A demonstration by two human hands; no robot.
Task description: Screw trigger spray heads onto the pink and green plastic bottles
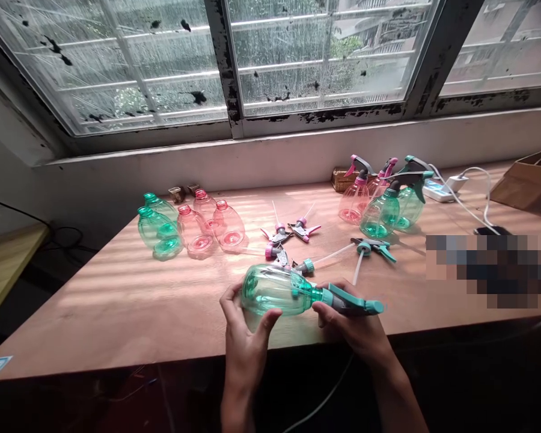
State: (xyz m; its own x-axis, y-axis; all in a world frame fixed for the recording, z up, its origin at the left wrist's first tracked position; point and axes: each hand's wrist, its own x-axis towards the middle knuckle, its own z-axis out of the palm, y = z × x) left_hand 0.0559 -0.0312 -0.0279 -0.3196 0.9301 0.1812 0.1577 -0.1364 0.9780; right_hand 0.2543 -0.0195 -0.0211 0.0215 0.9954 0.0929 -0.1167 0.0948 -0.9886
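My left hand [247, 343] is closed around the base of a clear green bottle [275, 288], which lies on its side just above the table. At the bottle's neck, my right hand [347, 319] grips a teal and grey trigger sprayer head [354, 302]. The head's collar meets the neck; whether it is screwed tight I cannot tell. Loose pink-and-grey sprayer heads [300, 230] lie beyond the bottle. Beside them are a teal loose head [305, 267] close behind the bottle and another teal head [373, 248] with its tube towards me.
Open green bottles [153, 231] and open pink bottles [229, 225] stand at the table's left. Green spray bottles [381, 213] and pink spray bottles [354, 201] with heads on stand at the right. Beyond are a white power strip [439, 191], cables and a cardboard box [525, 180].
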